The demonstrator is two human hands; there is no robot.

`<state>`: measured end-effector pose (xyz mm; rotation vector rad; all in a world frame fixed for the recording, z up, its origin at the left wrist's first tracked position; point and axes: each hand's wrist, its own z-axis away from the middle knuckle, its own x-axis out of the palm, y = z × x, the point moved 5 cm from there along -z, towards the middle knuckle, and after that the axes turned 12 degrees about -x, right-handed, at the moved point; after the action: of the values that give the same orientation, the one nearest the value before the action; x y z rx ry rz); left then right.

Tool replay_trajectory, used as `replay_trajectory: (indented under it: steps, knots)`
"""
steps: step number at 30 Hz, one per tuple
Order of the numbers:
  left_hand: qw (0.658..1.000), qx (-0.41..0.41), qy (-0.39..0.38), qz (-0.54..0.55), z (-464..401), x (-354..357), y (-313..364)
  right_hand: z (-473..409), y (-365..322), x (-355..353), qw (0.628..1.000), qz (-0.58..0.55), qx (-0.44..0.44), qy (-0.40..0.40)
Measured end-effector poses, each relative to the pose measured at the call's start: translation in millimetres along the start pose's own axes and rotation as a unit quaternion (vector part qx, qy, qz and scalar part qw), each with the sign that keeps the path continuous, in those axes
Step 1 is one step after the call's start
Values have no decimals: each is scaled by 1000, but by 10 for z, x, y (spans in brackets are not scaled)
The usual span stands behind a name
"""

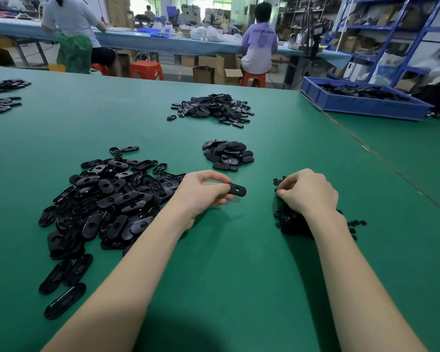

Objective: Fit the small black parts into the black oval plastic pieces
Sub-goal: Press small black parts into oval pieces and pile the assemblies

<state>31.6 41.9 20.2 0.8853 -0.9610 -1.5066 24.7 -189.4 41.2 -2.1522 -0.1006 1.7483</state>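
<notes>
I am holding one black oval plastic piece (237, 190) in my left hand (203, 195), pinching it by one end so the other end is sticking out toward my right hand (308, 193). My right hand is curling its fingers down into the heap of small black parts (288, 222) right under it. I cannot tell if it is holding one yet. To do this well, I think I should be picking just one small part, turning it the right way, and pushing it straight into the slot while my left hand keeps the oval flat.
</notes>
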Motion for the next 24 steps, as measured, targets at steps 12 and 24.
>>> replay_trajectory:
  steps: [12, 24]
  knots:
    - [998, -1, -19, 53, 22, 20, 46, 46, -320, 71, 912, -383, -59, -135]
    - [993, 1, -55, 108, 53, 54, 79, 79, -459, 54, 903, -398, -92, -133]
